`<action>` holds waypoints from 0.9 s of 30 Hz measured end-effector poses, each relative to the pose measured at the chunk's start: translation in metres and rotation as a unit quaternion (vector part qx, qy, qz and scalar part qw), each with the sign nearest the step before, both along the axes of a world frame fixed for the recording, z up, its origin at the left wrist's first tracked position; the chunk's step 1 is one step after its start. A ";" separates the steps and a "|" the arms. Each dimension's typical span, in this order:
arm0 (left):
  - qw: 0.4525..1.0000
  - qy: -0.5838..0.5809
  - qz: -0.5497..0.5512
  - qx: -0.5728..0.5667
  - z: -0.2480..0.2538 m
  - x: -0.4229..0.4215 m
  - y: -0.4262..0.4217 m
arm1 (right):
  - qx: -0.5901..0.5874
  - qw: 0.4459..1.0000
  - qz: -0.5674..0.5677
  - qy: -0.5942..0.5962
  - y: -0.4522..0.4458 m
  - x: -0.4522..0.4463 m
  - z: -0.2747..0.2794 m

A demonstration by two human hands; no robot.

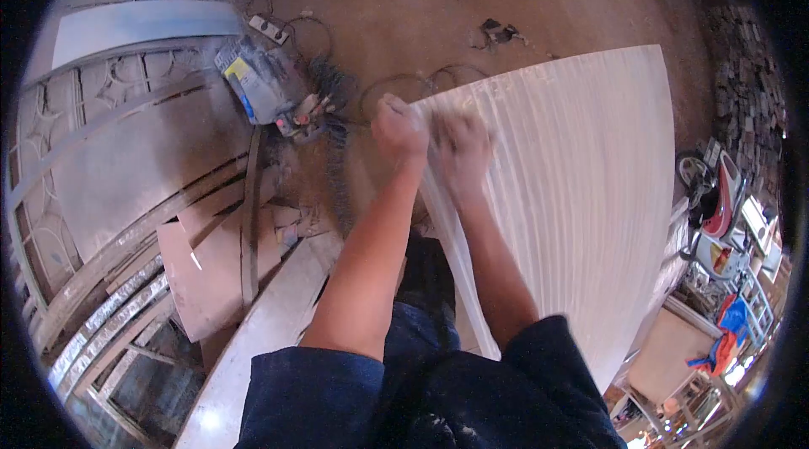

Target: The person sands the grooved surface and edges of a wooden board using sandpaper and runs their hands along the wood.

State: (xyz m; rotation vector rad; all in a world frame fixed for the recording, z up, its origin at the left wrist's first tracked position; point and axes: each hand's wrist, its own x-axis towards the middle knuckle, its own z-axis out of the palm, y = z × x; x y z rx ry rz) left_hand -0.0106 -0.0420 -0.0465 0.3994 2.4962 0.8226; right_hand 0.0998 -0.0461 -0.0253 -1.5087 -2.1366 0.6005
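A large pale wooden panel [573, 171] with streaky stripes along its length stands tilted in front of me, its far corner close to both hands. My left hand [399, 127] is closed at that corner, its fingers curled around the panel's left edge. Just to the right, my right hand [465, 150] is on the panel near the same edge and smeared by motion. Its fingers look curled over a small brownish thing that is too blurred to name.
A dusty machine [261, 82] with a coiled hose [337, 171] stands at left, near a power strip [268, 29]. Wooden frames [126, 154] and boards [211, 272] lean on the left. A motorcycle [716, 221] and stacked pieces [742, 70] are at right.
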 end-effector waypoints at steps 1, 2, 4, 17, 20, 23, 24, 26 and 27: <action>1.000 -0.007 0.003 0.004 -0.001 -0.001 0.000 | -0.007 1.000 -0.023 -0.001 -0.036 0.027 -0.003; 1.000 -0.015 0.006 0.006 -0.002 0.000 0.000 | -0.013 0.999 -0.029 -0.016 -0.072 0.058 0.003; 1.000 -0.010 0.012 -0.004 0.004 0.002 0.005 | -0.021 0.999 -0.032 -0.031 -0.091 0.078 0.006; 1.000 -0.006 0.000 -0.021 -0.012 0.000 0.002 | -0.011 1.000 -0.024 -0.012 -0.111 0.099 -0.003; 0.997 -0.018 0.005 -0.079 0.008 0.000 0.004 | -0.034 0.998 -0.052 -0.027 -0.109 0.090 0.001; 0.999 0.027 0.019 -0.019 0.003 0.005 0.002 | -0.032 0.999 -0.003 -0.020 -0.001 0.000 -0.005; 0.999 0.029 0.020 -0.020 0.000 0.003 0.000 | -0.033 0.999 -0.002 -0.019 0.011 -0.011 -0.003; 0.999 0.011 -0.022 0.023 -0.005 -0.002 -0.004 | 0.008 0.998 0.007 0.067 0.018 -0.020 0.001; 0.999 0.009 -0.023 0.027 -0.008 -0.001 -0.003 | 0.006 1.000 -0.007 -0.024 -0.004 -0.002 0.001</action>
